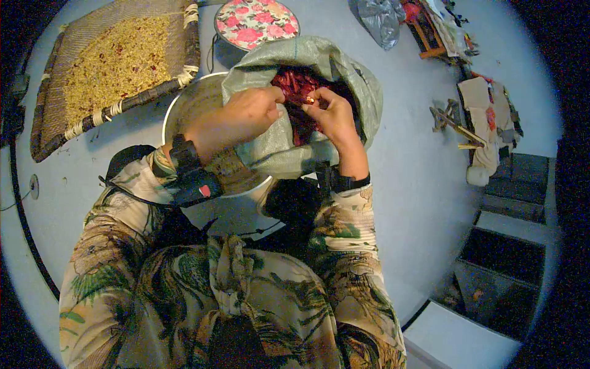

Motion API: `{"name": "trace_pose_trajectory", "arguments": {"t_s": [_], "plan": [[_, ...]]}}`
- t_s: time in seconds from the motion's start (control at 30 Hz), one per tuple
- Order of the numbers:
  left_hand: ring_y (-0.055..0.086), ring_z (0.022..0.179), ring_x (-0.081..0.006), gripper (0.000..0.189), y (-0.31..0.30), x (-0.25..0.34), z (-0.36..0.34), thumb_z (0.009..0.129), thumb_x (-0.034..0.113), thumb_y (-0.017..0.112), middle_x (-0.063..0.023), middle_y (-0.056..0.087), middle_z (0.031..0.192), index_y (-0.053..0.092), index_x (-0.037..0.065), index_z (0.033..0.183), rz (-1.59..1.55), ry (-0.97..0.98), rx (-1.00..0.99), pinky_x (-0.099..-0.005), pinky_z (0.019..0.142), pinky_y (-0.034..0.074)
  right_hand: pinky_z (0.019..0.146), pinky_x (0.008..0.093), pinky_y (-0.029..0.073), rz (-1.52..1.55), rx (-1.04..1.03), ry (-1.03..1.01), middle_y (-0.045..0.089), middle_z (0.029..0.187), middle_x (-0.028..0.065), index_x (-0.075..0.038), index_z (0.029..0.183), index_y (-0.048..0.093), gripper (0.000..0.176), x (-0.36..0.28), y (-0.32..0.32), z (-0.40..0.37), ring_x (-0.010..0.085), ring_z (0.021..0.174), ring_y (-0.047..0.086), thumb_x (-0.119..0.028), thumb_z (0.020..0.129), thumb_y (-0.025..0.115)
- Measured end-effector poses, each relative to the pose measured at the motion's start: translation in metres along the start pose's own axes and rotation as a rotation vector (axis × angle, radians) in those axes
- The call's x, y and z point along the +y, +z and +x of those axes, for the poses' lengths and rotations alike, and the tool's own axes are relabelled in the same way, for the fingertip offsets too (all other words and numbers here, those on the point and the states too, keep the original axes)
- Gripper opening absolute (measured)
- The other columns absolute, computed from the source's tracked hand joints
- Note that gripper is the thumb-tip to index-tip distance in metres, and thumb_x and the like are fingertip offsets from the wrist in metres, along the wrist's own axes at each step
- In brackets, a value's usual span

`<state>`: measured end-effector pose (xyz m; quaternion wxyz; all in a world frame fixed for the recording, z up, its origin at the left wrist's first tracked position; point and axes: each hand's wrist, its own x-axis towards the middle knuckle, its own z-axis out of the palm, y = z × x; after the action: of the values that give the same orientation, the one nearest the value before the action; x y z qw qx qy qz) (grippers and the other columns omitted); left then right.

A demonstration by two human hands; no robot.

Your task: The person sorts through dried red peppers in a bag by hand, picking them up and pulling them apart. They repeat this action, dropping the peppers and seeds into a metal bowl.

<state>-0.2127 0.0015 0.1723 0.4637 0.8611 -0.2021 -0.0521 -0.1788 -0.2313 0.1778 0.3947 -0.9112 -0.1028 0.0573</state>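
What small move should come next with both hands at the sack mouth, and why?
Probably pull the left hand and right hand apart to split the red chilli pinched between them: both meet on it over the open sack, above the steel bowl.

L hand point(246, 115) curled, R hand point(335, 114) pinching, tips nearly meeting

Two hands, the left hand point(246, 114) and the right hand point(335, 117). Two black wristbands point(193, 172), one on each arm. One woven sack point(362, 92), its red chillies point(295, 83) too many to count. One metal bowl point(190, 104). One winnowing tray point(132, 101) of countless seeds point(117, 61). One floral lid point(256, 21). One grey plastic bag point(381, 21).
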Motion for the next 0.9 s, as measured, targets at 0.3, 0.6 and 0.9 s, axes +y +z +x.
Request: {"name": "trace_pose_trajectory", "arguments": {"t_s": [0.3, 0.6, 0.9], "plan": [[0.064, 0.086, -0.0366, 0.033, 0.014, -0.006, 0.014, 0.086, 0.027, 0.066, -0.0162, 0.067, 0.087, 0.059, 0.004, 0.108, -0.060, -0.010, 0.077, -0.0482, 0.075, 0.049, 0.062, 0.0206, 0.041, 0.500, -0.134, 0.082, 0.059, 0.077, -0.0047, -0.005, 0.094, 0.067, 0.020, -0.019, -0.010, -0.002, 0.0038, 0.069, 0.049, -0.012, 0.079, 0.078], [0.061, 0.064, -0.0237, 0.022, 0.018, -0.005, 0.015, 0.088, 0.023, 0.065, -0.0106, 0.061, 0.069, 0.057, 0.002, 0.090, -0.335, -0.061, 0.099, -0.0367, 0.060, 0.048, 0.058, 0.0217, 0.045, 0.575, -0.154, 0.099, 0.060, 0.074, -0.0041, -0.007, 0.091, 0.066, 0.016, -0.041, -0.004, -0.006, 0.0052, 0.064, 0.055, -0.017, 0.084, 0.075], [0.057, 0.060, -0.0095, 0.020, 0.017, -0.004, 0.016, 0.093, 0.022, 0.063, -0.0018, 0.059, 0.067, 0.058, 0.004, 0.085, -0.666, -0.174, 0.023, -0.0255, 0.054, 0.048, 0.059, 0.0225, 0.047, 0.636, -0.195, 0.090, 0.061, 0.071, -0.0020, -0.008, 0.084, 0.063, 0.019, -0.029, 0.010, 0.000, 0.0069, 0.063, 0.057, -0.025, 0.093, 0.065]]}}
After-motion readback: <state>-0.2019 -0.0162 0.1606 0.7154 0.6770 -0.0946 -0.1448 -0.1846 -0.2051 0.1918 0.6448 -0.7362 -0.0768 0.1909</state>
